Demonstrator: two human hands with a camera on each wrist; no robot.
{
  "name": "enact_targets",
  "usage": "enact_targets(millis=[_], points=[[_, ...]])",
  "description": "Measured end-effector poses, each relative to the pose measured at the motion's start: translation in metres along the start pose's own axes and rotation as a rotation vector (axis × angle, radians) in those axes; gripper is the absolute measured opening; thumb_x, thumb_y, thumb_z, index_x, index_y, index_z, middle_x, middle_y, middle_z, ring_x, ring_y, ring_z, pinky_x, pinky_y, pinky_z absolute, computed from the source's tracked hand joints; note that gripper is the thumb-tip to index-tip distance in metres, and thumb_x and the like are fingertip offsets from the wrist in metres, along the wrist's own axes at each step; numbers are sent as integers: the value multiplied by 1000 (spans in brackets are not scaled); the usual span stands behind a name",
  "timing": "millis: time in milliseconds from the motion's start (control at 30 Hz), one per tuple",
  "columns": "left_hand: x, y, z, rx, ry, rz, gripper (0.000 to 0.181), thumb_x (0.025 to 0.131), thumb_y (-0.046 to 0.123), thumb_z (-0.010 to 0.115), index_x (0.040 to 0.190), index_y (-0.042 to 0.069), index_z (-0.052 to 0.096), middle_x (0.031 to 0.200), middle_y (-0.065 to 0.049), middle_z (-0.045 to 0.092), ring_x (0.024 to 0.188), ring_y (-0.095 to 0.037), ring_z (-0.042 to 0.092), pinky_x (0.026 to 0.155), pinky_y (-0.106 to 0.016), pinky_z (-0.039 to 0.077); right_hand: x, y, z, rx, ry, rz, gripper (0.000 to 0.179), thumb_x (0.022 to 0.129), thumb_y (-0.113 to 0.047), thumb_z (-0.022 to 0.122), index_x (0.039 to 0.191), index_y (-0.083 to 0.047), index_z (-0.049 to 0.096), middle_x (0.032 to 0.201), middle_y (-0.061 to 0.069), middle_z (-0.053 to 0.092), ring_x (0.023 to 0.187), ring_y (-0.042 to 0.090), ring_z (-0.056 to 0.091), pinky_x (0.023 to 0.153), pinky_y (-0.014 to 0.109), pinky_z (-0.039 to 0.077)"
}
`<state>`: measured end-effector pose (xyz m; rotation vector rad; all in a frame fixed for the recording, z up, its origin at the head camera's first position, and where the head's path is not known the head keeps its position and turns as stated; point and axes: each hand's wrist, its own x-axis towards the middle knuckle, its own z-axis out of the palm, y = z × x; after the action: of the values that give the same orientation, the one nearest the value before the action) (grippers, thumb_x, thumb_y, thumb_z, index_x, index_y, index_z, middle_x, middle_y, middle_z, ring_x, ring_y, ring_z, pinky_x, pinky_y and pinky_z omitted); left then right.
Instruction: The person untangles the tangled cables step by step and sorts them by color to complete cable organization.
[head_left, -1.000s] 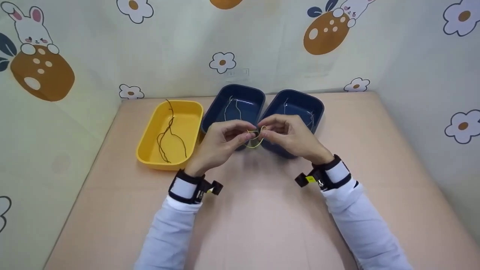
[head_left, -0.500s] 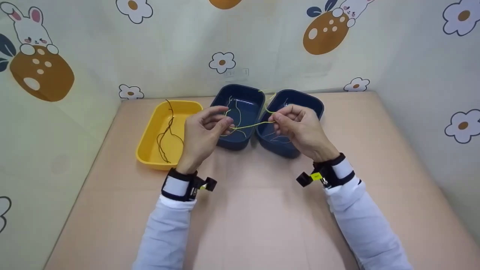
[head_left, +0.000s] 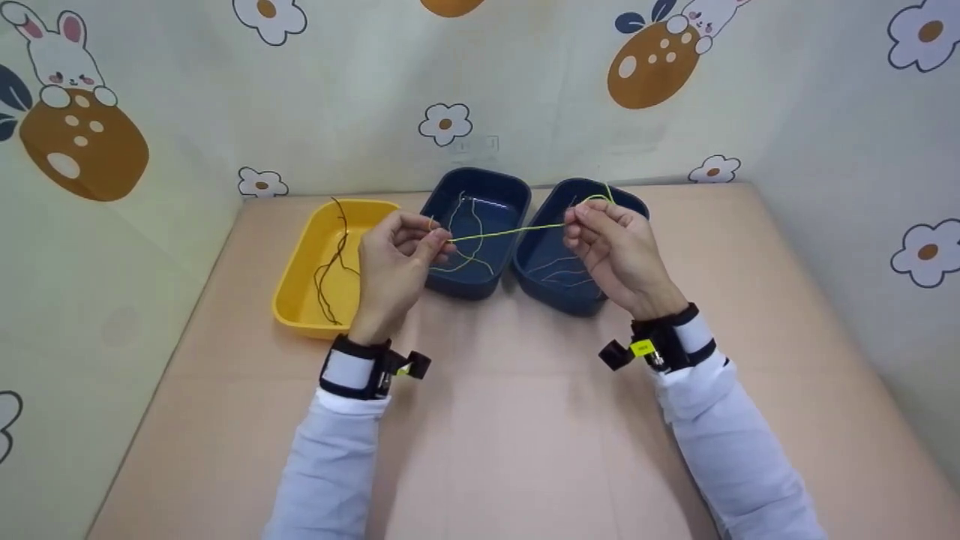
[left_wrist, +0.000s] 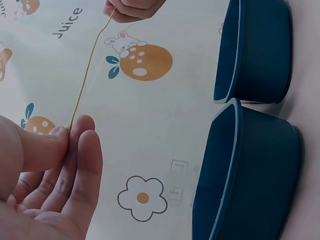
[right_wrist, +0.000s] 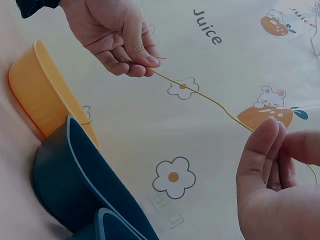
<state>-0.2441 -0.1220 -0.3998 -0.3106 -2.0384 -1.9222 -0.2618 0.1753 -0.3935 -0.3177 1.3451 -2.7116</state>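
A thin yellow wire (head_left: 506,232) stretches nearly straight between the two hands, above the dark blue trays. My left hand (head_left: 394,270) pinches its one end between thumb and fingertips, and a short tip pokes past the thumb in the right wrist view. My right hand (head_left: 619,255), over the right-hand tray, pinches the wire further along. Beyond those fingers the loose part curls up and back. In the left wrist view the wire (left_wrist: 87,70) has a slight bend close to the right hand.
A yellow tray (head_left: 300,319) with dark wires (head_left: 322,281) stands at the left. Beside it are a dark blue tray (head_left: 465,289) with yellowish wires and another dark blue tray (head_left: 559,296) with thin pale or reddish ones. A patterned wall sheet rises behind.
The hands were close together with the yellow wire looped between them. They have since drawn apart, the right hand moving right and up, and the wire is now stretched out.
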Motion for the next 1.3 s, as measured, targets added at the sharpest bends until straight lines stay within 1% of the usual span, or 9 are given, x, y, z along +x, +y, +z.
enact_targets(millis=[167,333,467,633,833,933,1067,1200,1300], points=[[1,1,-2,-24,28,-6,8,103,-7,75,109,-5,71,103,-24,81,84,-25,85,79,-32,72,1,-5,-2,23,6,-6,21,113,0,62,99,-2,76,95,8,80,79,12,70,74,21,63],[1,0,-6,-81,64,-45,8,104,-6,75,110,-4,70,104,-19,81,84,-21,84,81,-32,72,2,-8,-5,58,55,-18,18,112,0,64,101,-1,77,96,9,81,80,13,72,75,21,64],[4,-2,-11,-146,107,-78,11,104,-5,76,113,-4,70,104,-18,81,85,-21,84,82,-32,72,3,-11,-8,84,98,-26,20,113,1,62,100,-1,77,96,9,81,80,14,73,76,21,64],[7,-1,-19,-179,173,-89,11,106,1,76,114,-4,72,106,-19,83,88,-22,85,86,-34,72,4,-14,-11,80,146,-40,25,115,-1,58,97,-3,75,95,8,80,80,13,72,76,20,64],[10,1,-25,-279,233,-91,12,112,10,70,113,-1,71,102,-12,85,92,-23,87,88,-36,72,2,-18,-13,72,127,-44,21,115,-3,59,101,-2,75,96,8,80,81,14,72,77,21,64],[11,1,-28,-305,250,-117,19,116,17,64,112,-1,69,97,-6,85,88,-20,86,87,-34,72,1,-20,-12,33,117,-66,19,115,-4,60,103,-4,74,99,7,79,83,14,73,79,22,66],[11,-1,-30,-236,217,-154,25,118,24,62,111,1,70,94,-3,85,85,-19,85,84,-33,72,-4,-21,-6,-56,86,-143,10,114,-6,65,107,-4,72,101,8,78,87,16,77,81,26,68],[10,-1,-30,-121,123,-169,26,115,29,67,117,4,74,102,-13,85,88,-22,85,84,-34,72,-10,-21,7,-191,41,-268,4,112,-1,66,110,-1,70,100,11,78,86,19,80,80,29,70],[10,-1,-29,-80,83,-186,32,114,32,69,130,5,72,110,-20,84,91,-25,85,86,-34,72,-12,-17,15,-360,10,-362,5,111,-1,67,112,4,69,100,12,80,85,20,82,80,33,72]])
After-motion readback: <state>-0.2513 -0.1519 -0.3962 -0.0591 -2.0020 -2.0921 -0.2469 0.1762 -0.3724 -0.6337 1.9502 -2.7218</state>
